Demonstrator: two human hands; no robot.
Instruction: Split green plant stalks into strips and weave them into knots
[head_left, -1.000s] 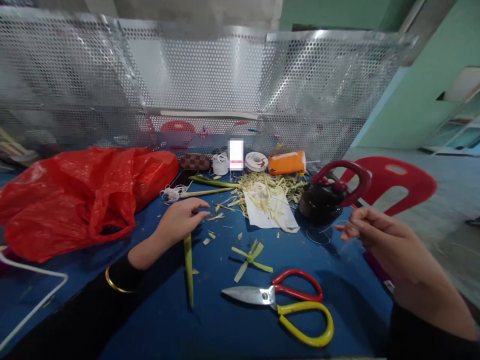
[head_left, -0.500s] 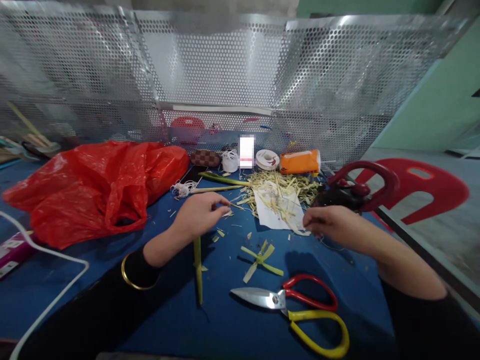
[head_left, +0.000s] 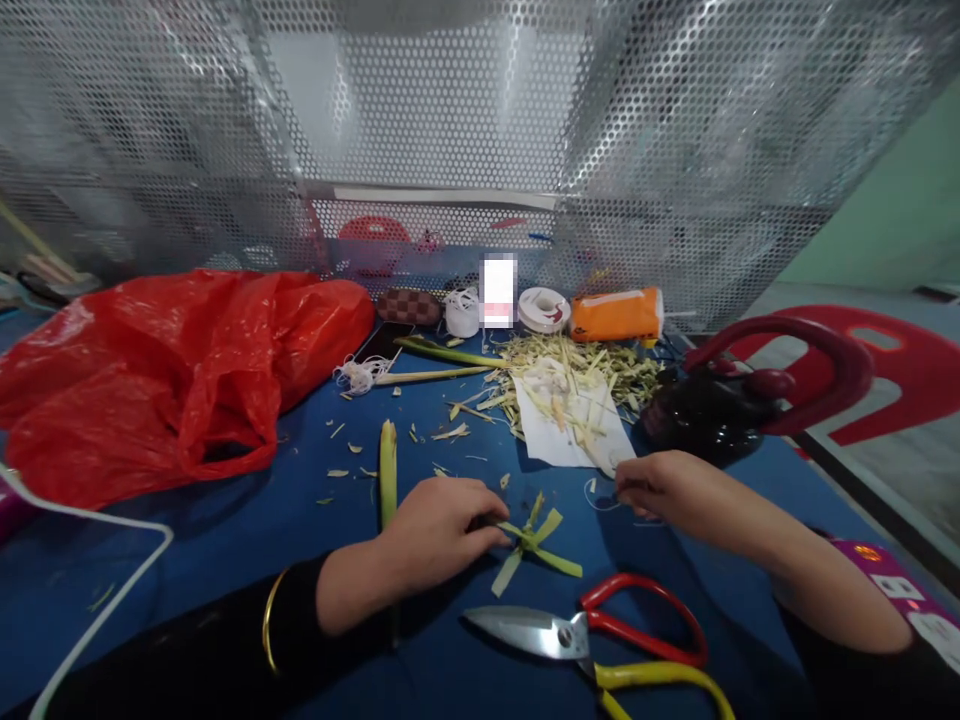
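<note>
My left hand point(head_left: 442, 530) is closed, its thumb and fingertips at the left arm of a small star-shaped piece of crossed green leaf strips point(head_left: 534, 540). The piece lies flat on the blue table. My right hand point(head_left: 660, 485) is also closed, with curled fingers just right of the white paper. A thin pale thread point(head_left: 598, 500) loops out beside its fingertips; the grip itself is partly hidden. Below the leaf piece lie scissors point(head_left: 555, 633) with one red and one yellow handle, blades together. A green stalk point(head_left: 388, 470) passes behind my left hand.
Shredded plant scraps point(head_left: 600, 370) heap up around white paper point(head_left: 540, 430). A red plastic bag point(head_left: 150, 380) fills the left. A dark kettle-like pot point(head_left: 697, 415) stands right. Behind are an orange packet point(head_left: 619, 314), a white spool point(head_left: 544, 310) and a perforated metal screen point(head_left: 442, 120).
My left hand has come down and right, from over the stalk to the crossed leaf strips. My right hand has shifted slightly lower. The view has tilted down a little.
</note>
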